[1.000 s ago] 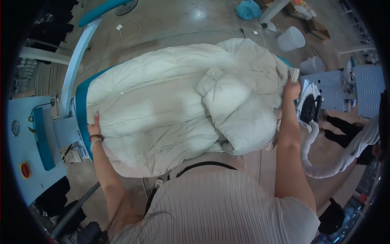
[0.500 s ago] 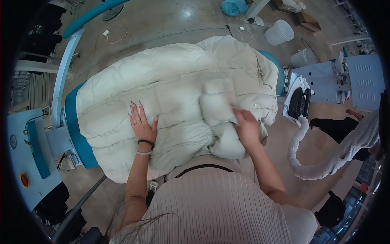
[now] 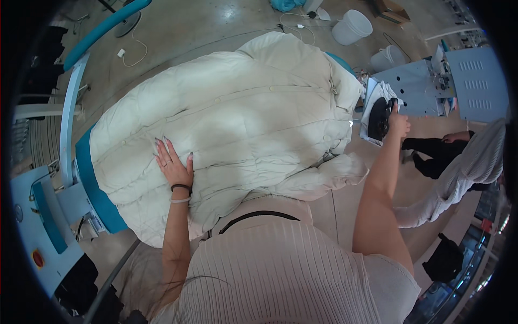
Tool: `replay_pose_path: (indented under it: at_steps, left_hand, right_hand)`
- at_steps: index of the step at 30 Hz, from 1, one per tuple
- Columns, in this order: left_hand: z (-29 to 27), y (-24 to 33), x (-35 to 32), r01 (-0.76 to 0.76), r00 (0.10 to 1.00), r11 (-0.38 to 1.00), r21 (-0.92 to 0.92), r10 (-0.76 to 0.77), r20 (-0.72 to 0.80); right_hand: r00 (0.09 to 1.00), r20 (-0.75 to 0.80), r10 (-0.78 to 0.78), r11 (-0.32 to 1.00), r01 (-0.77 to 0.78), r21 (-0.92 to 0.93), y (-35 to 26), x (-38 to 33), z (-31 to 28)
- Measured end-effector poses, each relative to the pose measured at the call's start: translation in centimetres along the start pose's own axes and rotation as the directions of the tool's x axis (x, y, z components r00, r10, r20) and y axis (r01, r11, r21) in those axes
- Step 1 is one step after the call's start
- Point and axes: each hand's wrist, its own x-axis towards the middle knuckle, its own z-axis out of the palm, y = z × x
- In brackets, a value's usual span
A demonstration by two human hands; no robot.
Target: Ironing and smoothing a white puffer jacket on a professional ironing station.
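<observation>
A cream padded jacket (image 3: 237, 127) lies spread over a teal pressing board (image 3: 97, 181), its snap buttons in a row across the middle. My left hand (image 3: 175, 168) rests flat on the jacket, left of its centre, fingers stretched and apart. Out to the right, beyond the jacket's edge, my right hand (image 3: 398, 124) has its fingers wrapped round the handle of a black iron (image 3: 379, 117). The iron stands on a stand covered with white cloth (image 3: 371, 89). One sleeve (image 3: 337, 171) of the jacket lies near me, stretched toward the right.
A thick white-wrapped hose (image 3: 458, 173) hangs at the right, near another person's dark-clothed legs (image 3: 431, 154). Blue-grey machine cabinets (image 3: 477, 81) stand at the far right. White buckets (image 3: 352, 28) and a cable (image 3: 144, 51) are on the floor behind the board.
My right hand has let go of the jacket's sleeve and moved right onto the iron's handle. The bunched sleeve now lies flatter and extended. My left hand stays flat on the jacket.
</observation>
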Motion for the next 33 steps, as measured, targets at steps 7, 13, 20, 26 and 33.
replay_pose_path:
  at_steps: [7, 13, 20, 26, 33]
  left_hand:
    - [-1.0, -1.0, -1.7, 0.095, 0.995, 0.995, 0.015, -0.095, -0.042]
    - [-2.6, -3.8, -2.5, 0.102, 0.993, 0.992, 0.071, -0.097, -0.072]
    - [-4.2, -24.3, -10.9, 0.779, 0.611, 0.575, 0.249, -0.609, -0.506]
    - [-4.7, -33.4, -11.3, 0.745, 0.508, 0.232, -0.625, -0.805, 0.306]
    - [-6.8, -32.6, -10.6, 0.813, 0.411, -0.022, -0.581, -0.686, 0.601]
  right_hand:
    - [0.042, 0.951, -0.306, 0.723, -0.640, 0.261, -2.5, 0.0, 3.7]
    - [0.024, 0.969, -0.244, 0.652, -0.736, 0.183, -1.3, 2.8, 3.8]
    - [0.183, 0.851, -0.493, 0.620, -0.612, 0.491, -4.9, 9.3, -2.6]
    - [0.249, 0.820, -0.515, 0.651, -0.509, 0.563, -6.2, 10.1, -6.3]
    - [-0.144, 0.397, -0.907, 0.422, -0.355, 0.834, -9.4, 10.6, -24.2]
